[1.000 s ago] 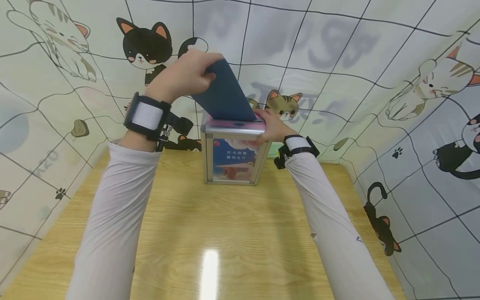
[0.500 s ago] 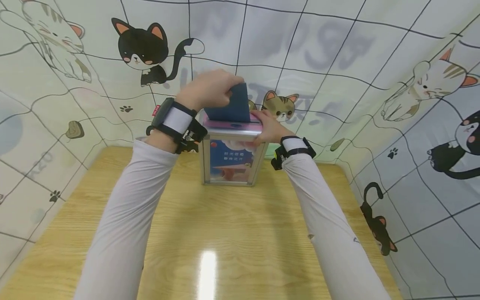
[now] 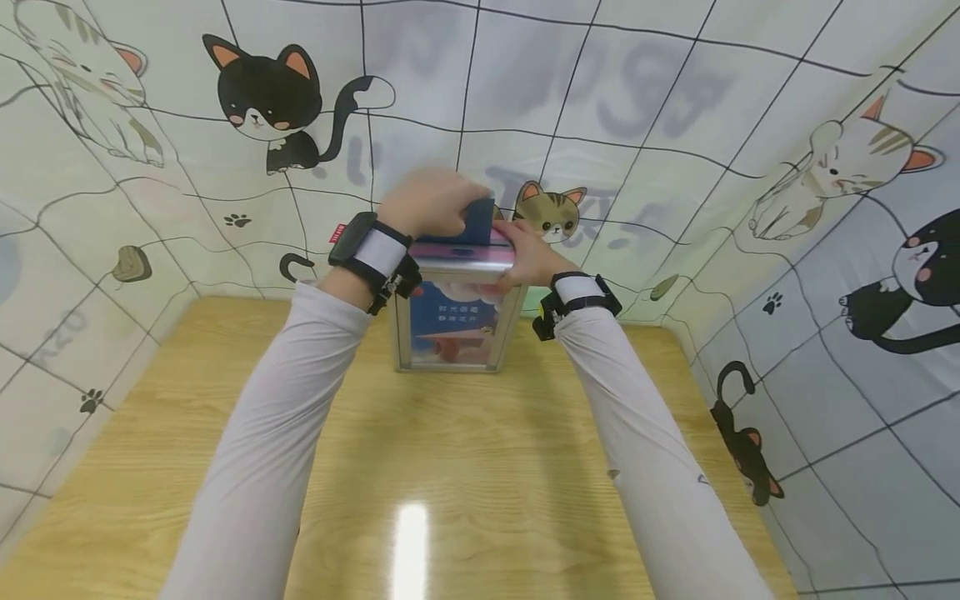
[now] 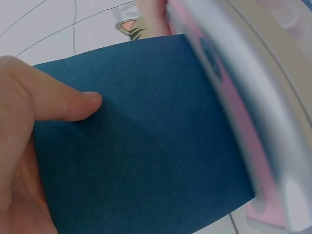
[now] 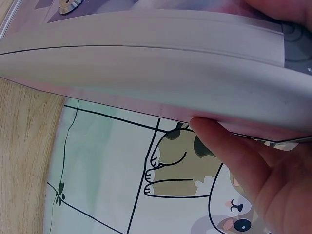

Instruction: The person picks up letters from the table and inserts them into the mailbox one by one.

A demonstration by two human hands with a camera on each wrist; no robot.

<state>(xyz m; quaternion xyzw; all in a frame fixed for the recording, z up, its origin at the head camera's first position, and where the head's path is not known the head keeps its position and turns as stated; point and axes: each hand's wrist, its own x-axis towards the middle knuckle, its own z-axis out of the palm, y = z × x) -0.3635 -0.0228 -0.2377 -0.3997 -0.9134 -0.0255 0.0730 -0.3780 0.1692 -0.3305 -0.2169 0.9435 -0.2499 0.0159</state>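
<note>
A dark blue sheet of card [image 3: 480,222] stands on edge at the slot in the top of a suggestion box [image 3: 453,268], its lower part hidden inside. My left hand [image 3: 429,202] pinches the card's upper edge; in the left wrist view the thumb [image 4: 73,103] lies flat on its face, with fingers behind. The box has a silver frame, a pink top and a printed front panel [image 3: 453,317]. My right hand [image 3: 529,255] grips the box's top right corner. Seen from the right wrist, fingers and thumb lie on either side of its silver edge [image 5: 146,68].
The box stands at the back of a wooden table [image 3: 450,442], close to a wall covering [image 3: 420,83] printed with cartoon cats. A similar covering rises on both sides. A round metal lock [image 5: 69,5] shows on the box.
My left hand has moved down and to the right, and the card has sunk deeper into the slot, so less of it shows. The right hand keeps its grip on the box.
</note>
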